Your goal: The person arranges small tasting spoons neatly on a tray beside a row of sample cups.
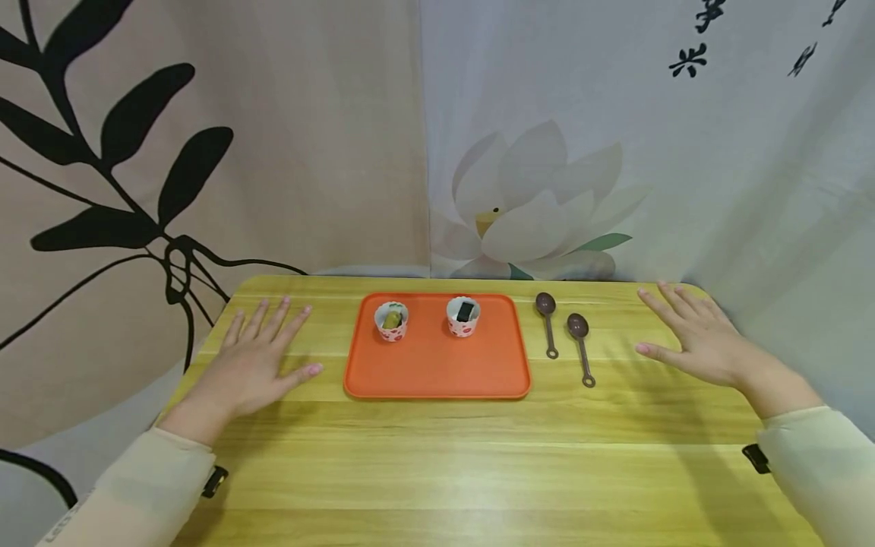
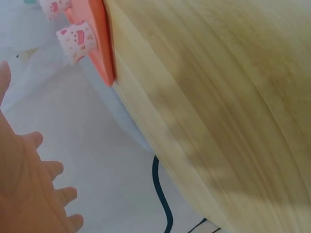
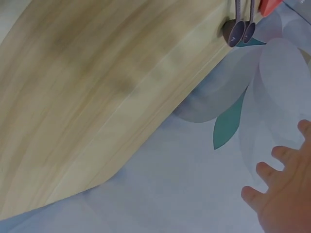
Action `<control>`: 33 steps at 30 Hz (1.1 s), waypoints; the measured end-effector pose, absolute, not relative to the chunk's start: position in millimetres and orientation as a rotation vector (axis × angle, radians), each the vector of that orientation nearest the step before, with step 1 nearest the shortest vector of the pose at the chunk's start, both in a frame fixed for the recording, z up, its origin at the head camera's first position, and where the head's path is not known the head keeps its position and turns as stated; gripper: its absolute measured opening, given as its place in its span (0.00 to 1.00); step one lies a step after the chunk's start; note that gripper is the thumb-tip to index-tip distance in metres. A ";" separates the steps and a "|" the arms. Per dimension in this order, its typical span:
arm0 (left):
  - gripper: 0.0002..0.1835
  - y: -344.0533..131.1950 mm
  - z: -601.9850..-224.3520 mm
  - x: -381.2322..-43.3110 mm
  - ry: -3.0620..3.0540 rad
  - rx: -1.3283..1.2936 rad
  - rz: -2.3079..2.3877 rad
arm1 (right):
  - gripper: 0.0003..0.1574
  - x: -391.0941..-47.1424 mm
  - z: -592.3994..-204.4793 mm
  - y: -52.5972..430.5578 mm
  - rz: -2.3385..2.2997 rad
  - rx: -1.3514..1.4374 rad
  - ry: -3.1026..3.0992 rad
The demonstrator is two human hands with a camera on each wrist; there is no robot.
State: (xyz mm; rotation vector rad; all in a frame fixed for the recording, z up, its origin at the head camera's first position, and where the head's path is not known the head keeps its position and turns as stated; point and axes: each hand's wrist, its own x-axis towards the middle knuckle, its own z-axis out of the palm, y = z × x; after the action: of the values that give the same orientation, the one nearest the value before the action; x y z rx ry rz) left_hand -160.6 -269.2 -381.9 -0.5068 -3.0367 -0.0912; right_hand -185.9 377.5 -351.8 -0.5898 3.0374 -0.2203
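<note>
My left hand (image 1: pixel 251 367) is held with fingers spread over the left side of the table, holding nothing. On the other side my right hand (image 1: pixel 707 342) is also spread and bare, to the right of two brown spoons. The nearer spoon (image 1: pixel 578 327) and the farther spoon (image 1: pixel 545 304) lie with bowls toward the back. Between the hands an orange tray (image 1: pixel 437 372) bears two small patterned paper cups. A greenish-brown piece is in the left cup (image 1: pixel 391 332); the right cup (image 1: pixel 462 328) has a white piece with a dark band.
The wooden table (image 1: pixel 437 471) has rounded back corners. Behind it hangs a curtain (image 1: pixel 328 152) printed with dark leaves and a pale lotus. A black cable-like curve (image 1: pixel 41 467) shows at the lower left.
</note>
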 end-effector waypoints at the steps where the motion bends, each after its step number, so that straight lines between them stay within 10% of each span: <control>1: 0.50 -268.7 -381.9 -160.5 -3.040 -0.505 -0.097 | 0.57 -185.8 -352.0 376.3 -0.221 -0.589 3.037; 33: 0.50 -238.9 -388.4 -164.7 -3.081 -0.544 -0.275 | 0.56 -180.2 -364.0 326.7 -0.508 -0.618 2.963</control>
State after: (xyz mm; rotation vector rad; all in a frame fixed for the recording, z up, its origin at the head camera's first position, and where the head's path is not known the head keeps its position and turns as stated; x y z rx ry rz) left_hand -164.7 -238.9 -388.4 -0.5435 -3.0809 -0.2752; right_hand -180.2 326.7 -364.0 -0.6184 2.9626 -0.5083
